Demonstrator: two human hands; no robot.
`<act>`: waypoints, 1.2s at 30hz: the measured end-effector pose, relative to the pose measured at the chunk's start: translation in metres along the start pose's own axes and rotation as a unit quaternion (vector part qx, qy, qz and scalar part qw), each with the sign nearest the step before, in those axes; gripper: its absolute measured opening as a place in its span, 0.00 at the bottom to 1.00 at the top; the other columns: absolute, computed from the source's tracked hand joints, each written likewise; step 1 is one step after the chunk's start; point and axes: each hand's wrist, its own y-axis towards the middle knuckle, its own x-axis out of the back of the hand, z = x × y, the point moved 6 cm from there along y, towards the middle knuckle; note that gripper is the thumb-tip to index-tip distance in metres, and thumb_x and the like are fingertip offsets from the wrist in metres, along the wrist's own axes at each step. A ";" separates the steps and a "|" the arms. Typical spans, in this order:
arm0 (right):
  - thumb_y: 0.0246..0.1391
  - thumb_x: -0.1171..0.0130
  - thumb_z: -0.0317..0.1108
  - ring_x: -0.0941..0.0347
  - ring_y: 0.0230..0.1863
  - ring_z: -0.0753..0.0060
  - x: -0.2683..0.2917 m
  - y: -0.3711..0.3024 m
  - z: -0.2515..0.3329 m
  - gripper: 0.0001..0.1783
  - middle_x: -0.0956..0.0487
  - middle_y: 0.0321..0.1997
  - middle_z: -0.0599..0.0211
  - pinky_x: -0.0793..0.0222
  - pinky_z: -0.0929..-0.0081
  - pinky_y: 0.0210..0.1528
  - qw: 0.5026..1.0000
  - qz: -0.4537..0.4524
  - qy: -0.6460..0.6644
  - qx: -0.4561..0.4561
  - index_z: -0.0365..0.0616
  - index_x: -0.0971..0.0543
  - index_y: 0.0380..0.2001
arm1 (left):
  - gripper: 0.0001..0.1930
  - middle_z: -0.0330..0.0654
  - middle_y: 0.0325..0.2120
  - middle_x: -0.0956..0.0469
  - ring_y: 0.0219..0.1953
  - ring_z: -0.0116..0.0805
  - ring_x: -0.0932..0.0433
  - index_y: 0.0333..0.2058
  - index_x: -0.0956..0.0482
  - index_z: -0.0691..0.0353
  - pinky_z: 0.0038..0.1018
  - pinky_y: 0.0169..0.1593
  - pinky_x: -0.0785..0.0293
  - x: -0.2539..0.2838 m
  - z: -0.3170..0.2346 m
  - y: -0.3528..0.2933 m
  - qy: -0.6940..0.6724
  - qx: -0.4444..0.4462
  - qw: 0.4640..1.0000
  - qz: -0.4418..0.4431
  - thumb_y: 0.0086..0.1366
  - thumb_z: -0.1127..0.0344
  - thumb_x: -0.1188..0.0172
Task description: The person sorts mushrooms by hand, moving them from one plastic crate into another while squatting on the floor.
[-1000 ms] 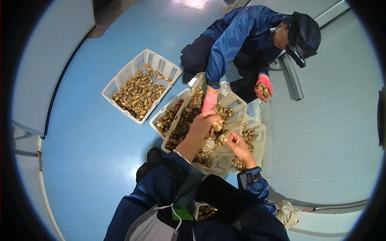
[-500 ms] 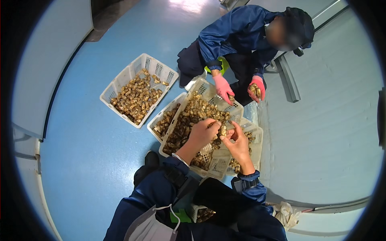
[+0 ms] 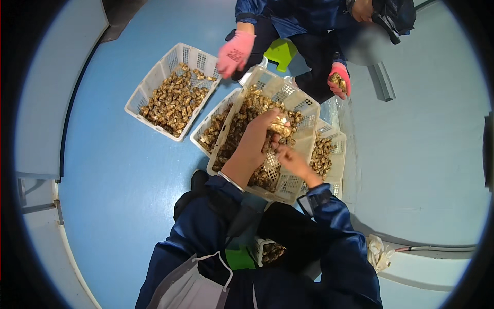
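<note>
Stubby brown-and-cream pieces, which look like mushrooms, heap in a white perforated crate (image 3: 303, 103) in front of me. Over this crate, my left hand (image 3: 253, 138) is closed around a pale, golden-brown mushroom (image 3: 279, 126). Just to its right, my right hand (image 3: 294, 162) hovers above the crate's lower part, its fingers curled toward the left hand. Motion smears those fingertips, so whether they grip anything is unclear.
Crouching opposite, a co-worker in pink gloves has one hand (image 3: 235, 54) near the left crate (image 3: 135, 105) and mushrooms in the other (image 3: 339, 81). More mushrooms fill crates partly under mine, including one at right (image 3: 337, 149). A wall (image 3: 411, 154) rises at right.
The co-worker's left-side glove has swung from my crate toward the left crate. My left hand now holds a mushroom in view; my right hand has drawn back below it. The whole view has shifted.
</note>
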 end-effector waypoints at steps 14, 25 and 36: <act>0.50 0.43 0.51 0.25 0.35 0.50 -0.127 0.031 -0.110 0.25 0.22 0.29 0.49 0.29 0.64 0.40 0.965 0.132 -0.217 0.065 0.40 0.21 0.40 | 0.19 0.45 0.35 0.20 0.30 0.37 0.18 0.44 0.27 0.64 0.23 0.24 0.21 -0.001 -0.011 -0.002 -0.160 0.045 0.984 0.063 0.67 0.53 0.55; 0.62 0.49 0.36 0.23 0.40 0.67 -0.022 -0.044 -0.021 0.31 0.28 0.44 0.68 0.25 0.71 0.43 0.806 0.089 0.575 -0.112 0.37 0.47 0.63 | 0.18 0.44 0.34 0.23 0.36 0.44 0.19 0.41 0.27 0.67 0.24 0.28 0.20 -0.009 -0.005 -0.002 -0.164 0.037 0.985 0.044 0.66 0.55 0.50; 0.64 0.51 0.36 0.33 0.43 0.87 0.032 -0.061 0.033 0.15 0.24 0.44 0.78 0.36 0.82 0.48 0.917 -0.049 0.391 0.064 0.39 0.24 0.46 | 0.11 0.42 0.33 0.25 0.31 0.37 0.19 0.43 0.30 0.59 0.20 0.22 0.26 0.009 0.015 0.011 -0.053 0.031 0.998 0.023 0.64 0.62 0.47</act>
